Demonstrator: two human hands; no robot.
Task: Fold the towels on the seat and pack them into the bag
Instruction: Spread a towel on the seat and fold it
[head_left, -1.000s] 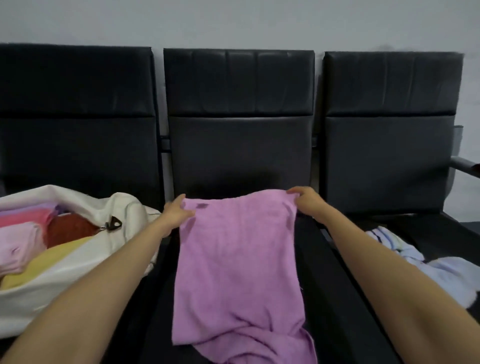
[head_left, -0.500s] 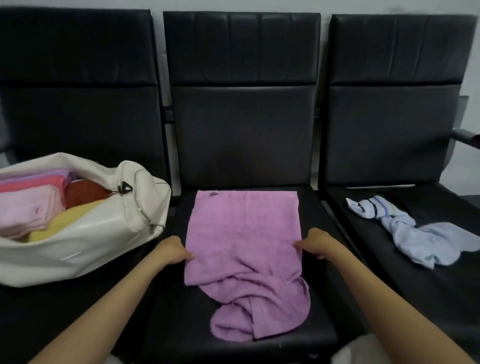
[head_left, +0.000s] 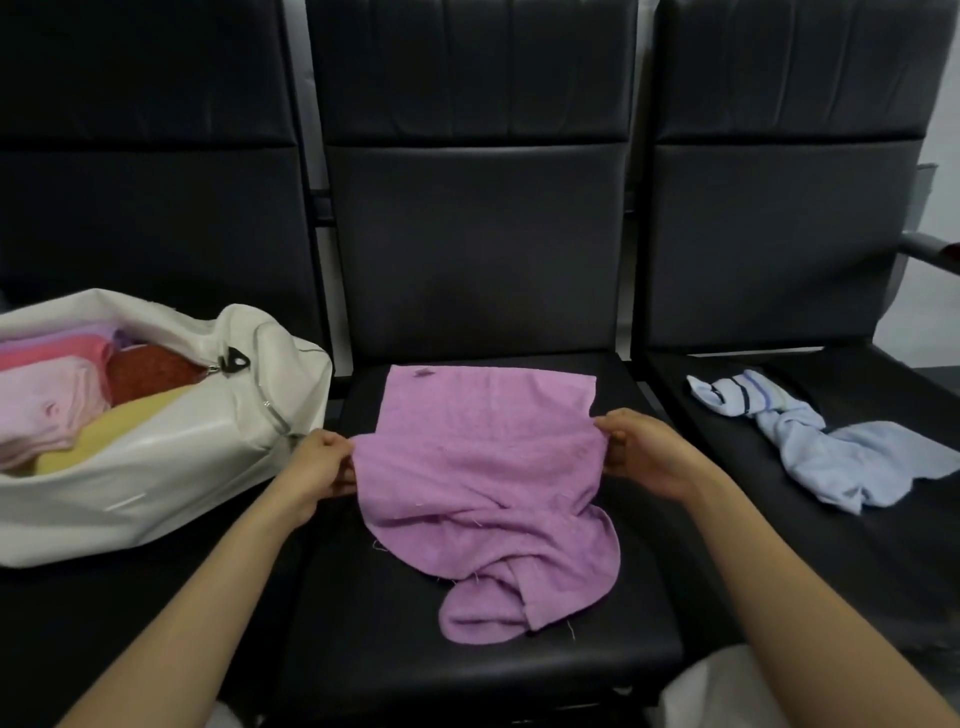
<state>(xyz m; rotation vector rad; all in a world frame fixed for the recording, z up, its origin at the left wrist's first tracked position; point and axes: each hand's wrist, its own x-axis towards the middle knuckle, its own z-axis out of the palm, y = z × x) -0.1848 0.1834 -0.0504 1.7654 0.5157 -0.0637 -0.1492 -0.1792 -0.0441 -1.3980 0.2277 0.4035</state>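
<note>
A purple towel (head_left: 483, 467) lies on the middle black seat (head_left: 644, 613), its far half flat and its near end bunched up. My left hand (head_left: 319, 467) pinches the towel's left edge about halfway along. On the opposite edge my right hand (head_left: 647, 454) pinches it at the same height, and the cloth between them is lifted a little. A white bag (head_left: 171, 467) stands open on the left seat, holding folded pink, red and yellow towels. A crumpled light blue towel (head_left: 841, 447) lies on the right seat.
Three black padded seats stand in a row with tall backrests (head_left: 478, 208). An armrest (head_left: 930, 252) sticks out at the far right. Something white shows below the front edge of the seats.
My hands let go of the towel's far corners, slid back along its side edges, and now pinch and lift it at mid-length. The camera has tilted down.
</note>
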